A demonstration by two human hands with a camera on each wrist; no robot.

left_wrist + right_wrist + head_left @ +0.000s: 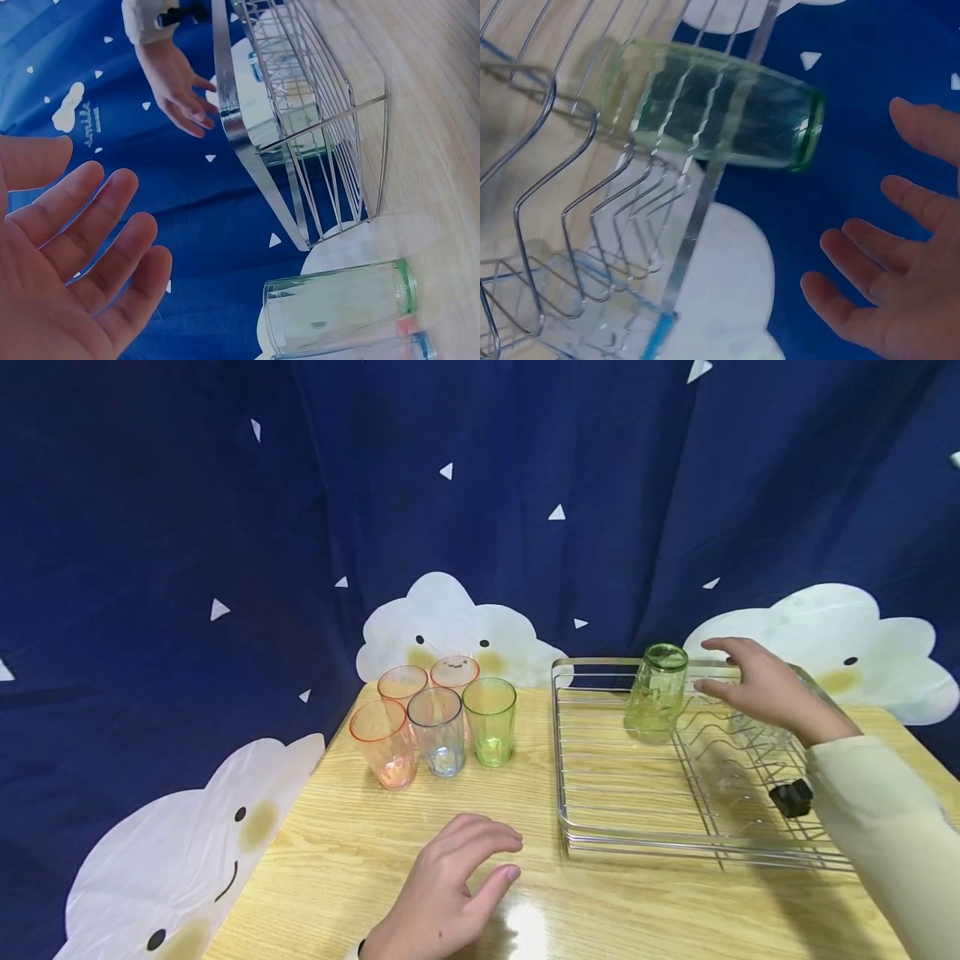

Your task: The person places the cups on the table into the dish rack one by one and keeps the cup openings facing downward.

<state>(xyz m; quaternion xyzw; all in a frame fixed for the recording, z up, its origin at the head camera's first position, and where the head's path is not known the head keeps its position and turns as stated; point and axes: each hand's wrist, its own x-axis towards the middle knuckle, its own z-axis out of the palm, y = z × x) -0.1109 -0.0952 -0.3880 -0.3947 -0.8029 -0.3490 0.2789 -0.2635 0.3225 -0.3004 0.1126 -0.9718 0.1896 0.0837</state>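
A green-tinted drinking glass point(655, 697) stands upside down in the metal dish rack point(637, 837), near its back. Just right of that glass is my right hand point(768, 689), its fingers spread and apart from the glass; the right wrist view shows the gap. Low over the table, left of the rack, my left hand point(453, 881) has relaxed, slightly bent fingers and holds nothing. Beyond it several glasses stand upright in a group: a green glass point(491, 727), a blue glass point(438, 735), a front orange glass point(384, 747) and two more orange-rimmed ones behind.
A clear glass point(753, 731) sits in the rack's right part, partly hidden by my right arm. Wavy wire dividers point(566, 225) run through that side. A black object point(792, 797) shows beside my right sleeve. Behind the wooden table point(337, 868) hangs a blue curtain point(480, 543).
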